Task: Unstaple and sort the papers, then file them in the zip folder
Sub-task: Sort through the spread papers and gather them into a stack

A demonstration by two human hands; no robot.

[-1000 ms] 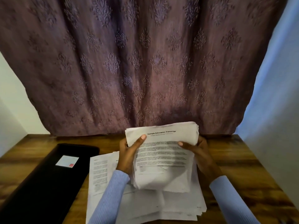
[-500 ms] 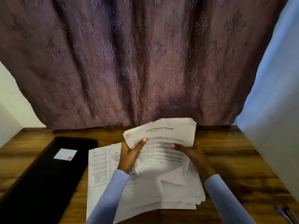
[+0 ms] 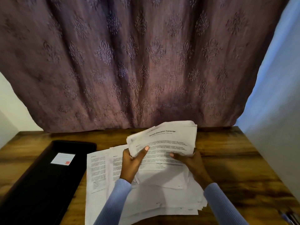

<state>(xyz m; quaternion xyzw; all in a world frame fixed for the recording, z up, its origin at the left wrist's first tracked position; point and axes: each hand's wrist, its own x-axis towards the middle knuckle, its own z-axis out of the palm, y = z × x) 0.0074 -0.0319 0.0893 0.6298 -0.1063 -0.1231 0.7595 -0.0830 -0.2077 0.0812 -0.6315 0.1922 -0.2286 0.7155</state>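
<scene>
Backdrop and furniture — a curtained corner with a wooden desk

A mauve curtain [image 3: 146,62] with an embossed floral pattern is hanging across the upper and middle frame, its hem falling just behind the far edge of a wooden table [image 3: 235,168] with dark grain streaks. Pale walls [image 3: 276,95] are showing at the right and far left, and pens [image 3: 290,218] — blurred — are lying at the lower right corner.

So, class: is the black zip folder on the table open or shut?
Shut, it seems: the black zip folder lies flat with its labelled cover up, and no papers show inside. The zip itself is too dark to make out.
</scene>
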